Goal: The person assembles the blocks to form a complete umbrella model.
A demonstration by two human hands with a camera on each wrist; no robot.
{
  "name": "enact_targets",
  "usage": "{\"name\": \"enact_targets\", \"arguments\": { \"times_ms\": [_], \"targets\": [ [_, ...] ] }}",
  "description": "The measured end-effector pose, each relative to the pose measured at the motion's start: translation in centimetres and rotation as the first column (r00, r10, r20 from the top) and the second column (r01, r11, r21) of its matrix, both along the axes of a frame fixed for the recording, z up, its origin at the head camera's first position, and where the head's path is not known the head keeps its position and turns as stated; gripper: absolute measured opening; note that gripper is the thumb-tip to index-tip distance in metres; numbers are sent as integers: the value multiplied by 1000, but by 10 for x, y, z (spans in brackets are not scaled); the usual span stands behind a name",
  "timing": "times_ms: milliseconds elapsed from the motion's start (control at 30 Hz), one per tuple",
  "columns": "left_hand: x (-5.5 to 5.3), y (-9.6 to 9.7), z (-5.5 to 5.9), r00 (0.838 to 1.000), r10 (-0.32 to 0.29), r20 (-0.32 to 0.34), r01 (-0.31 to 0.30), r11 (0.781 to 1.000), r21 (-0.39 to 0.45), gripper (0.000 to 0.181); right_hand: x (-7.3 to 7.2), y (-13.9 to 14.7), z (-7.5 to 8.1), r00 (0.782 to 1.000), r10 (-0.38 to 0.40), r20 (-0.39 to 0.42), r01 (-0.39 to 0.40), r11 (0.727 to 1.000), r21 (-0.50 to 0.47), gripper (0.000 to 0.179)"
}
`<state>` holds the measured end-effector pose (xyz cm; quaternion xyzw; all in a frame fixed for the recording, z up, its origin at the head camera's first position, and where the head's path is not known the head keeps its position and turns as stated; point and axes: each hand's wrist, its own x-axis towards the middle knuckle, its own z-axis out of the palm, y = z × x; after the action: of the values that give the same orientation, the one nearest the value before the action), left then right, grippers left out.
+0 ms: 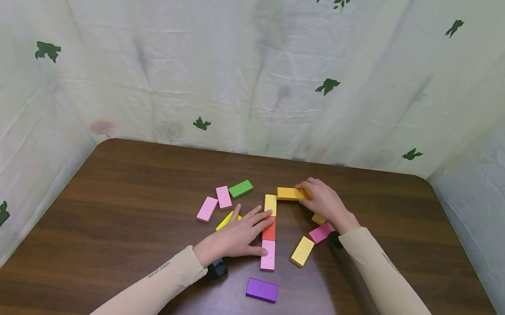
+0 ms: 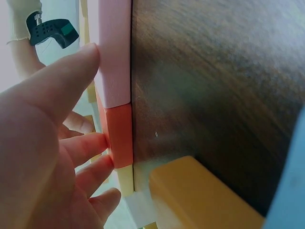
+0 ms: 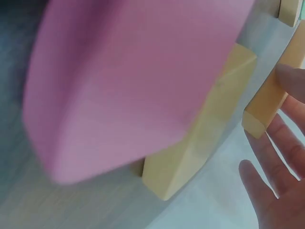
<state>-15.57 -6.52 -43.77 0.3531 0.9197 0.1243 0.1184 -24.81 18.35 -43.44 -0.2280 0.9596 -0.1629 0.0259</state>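
A straight row runs down the middle of the table: a pale yellow block, a red block and a pink block, end to end. My left hand rests along the row's left side with fingers extended. In the left wrist view, its thumb touches the pink block and its fingertips lie against the red block. At the row's far end, my right hand pinches an orange block, which lies crosswise. The right wrist view shows thumb and fingers on opposite sides of that orange block.
A purple block lies nearest. To the right are a yellow block, a magenta block and a partly hidden yellow block. Leftward lie pink blocks, a green block and a bright yellow block.
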Motion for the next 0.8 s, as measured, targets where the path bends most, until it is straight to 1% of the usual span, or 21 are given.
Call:
{"name": "enact_targets", "arguments": {
  "times_ms": [333, 633, 800],
  "targets": [
    [0, 0, 0, 1000, 0, 8, 0, 1000, -1, 79, -8, -7, 2, 1000, 10, -24, -10, 1000, 8, 31],
    [0, 0, 1, 1000, 2, 10, -2, 1000, -9, 79, -12, -11, 4, 1000, 17, -16, -17, 1000, 25, 31],
    [0, 0, 1, 1000, 0, 11, 0, 1000, -5, 79, -13, -15, 5, 1000, 22, 2, -22, 999, 34, 31]
  ]
}}
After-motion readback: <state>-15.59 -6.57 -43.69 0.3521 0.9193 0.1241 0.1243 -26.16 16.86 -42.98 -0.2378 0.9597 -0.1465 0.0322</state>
